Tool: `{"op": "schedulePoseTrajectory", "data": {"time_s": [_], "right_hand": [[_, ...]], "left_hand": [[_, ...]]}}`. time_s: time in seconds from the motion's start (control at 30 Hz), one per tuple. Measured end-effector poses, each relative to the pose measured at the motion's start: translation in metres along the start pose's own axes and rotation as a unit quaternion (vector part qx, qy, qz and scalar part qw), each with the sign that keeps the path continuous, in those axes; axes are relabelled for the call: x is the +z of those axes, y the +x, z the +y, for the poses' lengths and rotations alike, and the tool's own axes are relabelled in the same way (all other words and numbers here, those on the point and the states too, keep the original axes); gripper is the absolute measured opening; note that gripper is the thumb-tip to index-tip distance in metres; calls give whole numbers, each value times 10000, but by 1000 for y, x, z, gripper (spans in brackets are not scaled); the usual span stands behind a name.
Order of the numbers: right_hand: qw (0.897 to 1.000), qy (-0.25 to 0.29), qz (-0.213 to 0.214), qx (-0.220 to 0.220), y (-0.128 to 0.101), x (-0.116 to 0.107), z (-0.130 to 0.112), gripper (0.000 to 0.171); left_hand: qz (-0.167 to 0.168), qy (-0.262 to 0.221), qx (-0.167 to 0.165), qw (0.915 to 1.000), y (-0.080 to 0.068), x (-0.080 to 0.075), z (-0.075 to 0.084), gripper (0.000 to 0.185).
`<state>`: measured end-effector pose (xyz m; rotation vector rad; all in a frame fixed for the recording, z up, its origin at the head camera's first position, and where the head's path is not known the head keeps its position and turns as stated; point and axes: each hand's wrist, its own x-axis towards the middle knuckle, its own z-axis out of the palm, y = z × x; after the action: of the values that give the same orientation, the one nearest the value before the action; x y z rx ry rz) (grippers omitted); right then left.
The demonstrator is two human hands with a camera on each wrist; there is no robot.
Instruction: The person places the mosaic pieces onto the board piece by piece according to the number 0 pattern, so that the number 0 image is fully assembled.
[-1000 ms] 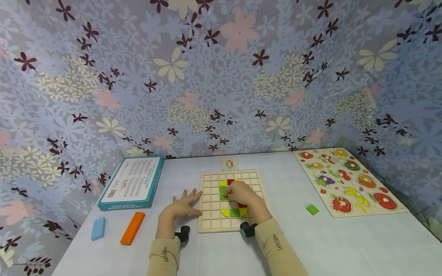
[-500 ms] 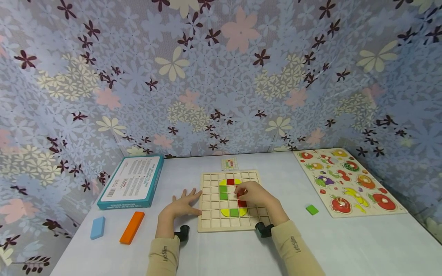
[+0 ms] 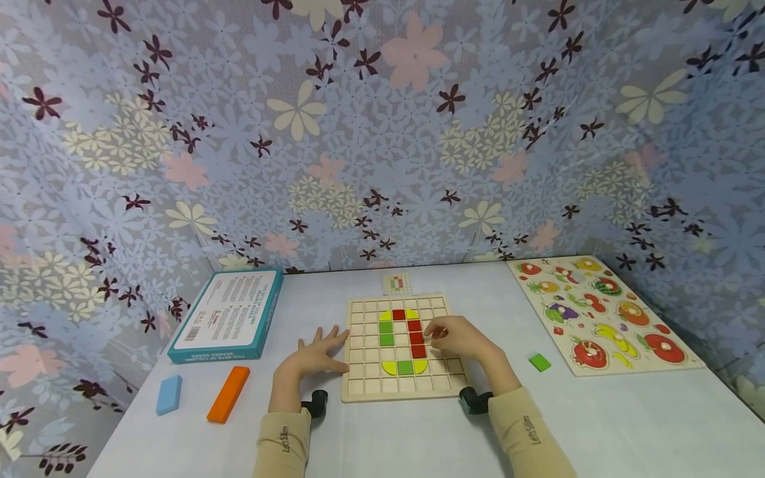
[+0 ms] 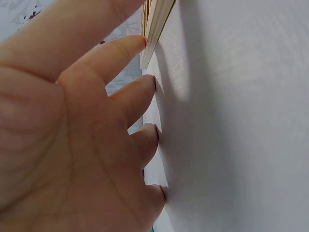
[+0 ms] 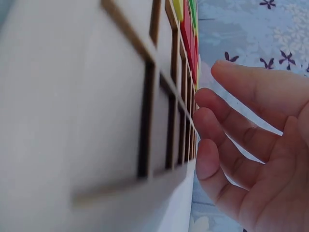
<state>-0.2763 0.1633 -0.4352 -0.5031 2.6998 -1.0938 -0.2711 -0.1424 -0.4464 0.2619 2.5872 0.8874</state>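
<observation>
A wooden grid board (image 3: 364,385) lies in the middle of the white table, with red, green and yellow tiles (image 3: 416,338) set in its cells. My left hand (image 3: 317,355) lies flat on the table with spread fingers (image 4: 137,94) touching the board's left edge (image 4: 153,29). My right hand (image 3: 457,335) hovers over the board's right part, just right of the red tiles, fingers (image 5: 231,135) loosely curled and holding nothing. In the right wrist view the grid board (image 5: 145,111) and its coloured tiles (image 5: 189,24) appear edge-on.
A teal box (image 3: 230,315) lies at the left. A blue block (image 3: 169,394) and an orange block (image 3: 229,394) sit near the front left. A loose green tile (image 3: 540,362) and a fruit puzzle board (image 3: 597,312) lie at the right. A small pattern card (image 3: 397,283) lies behind the grid board.
My right hand has moved rightward off the middle of the board, uncovering the column of red tiles. The left hand has stayed in place.
</observation>
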Motion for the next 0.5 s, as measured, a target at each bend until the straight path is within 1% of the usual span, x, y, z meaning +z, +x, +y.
{"op": "schedulePoseTrajectory", "data": {"time_s": [0.23, 0.33, 0.5], "right_hand": [[9999, -59, 116, 17, -10, -13, 12, 14], [9997, -93, 159, 134, -15, -18, 19, 15], [9987, -346, 262, 263, -24, -29, 31, 15]], "left_hand": [[-18, -6, -32, 10000, 2, 0, -2, 81], [-23, 5, -25, 10000, 2, 1, -2, 81], [-31, -28, -48, 10000, 1, 2, -2, 80]]}}
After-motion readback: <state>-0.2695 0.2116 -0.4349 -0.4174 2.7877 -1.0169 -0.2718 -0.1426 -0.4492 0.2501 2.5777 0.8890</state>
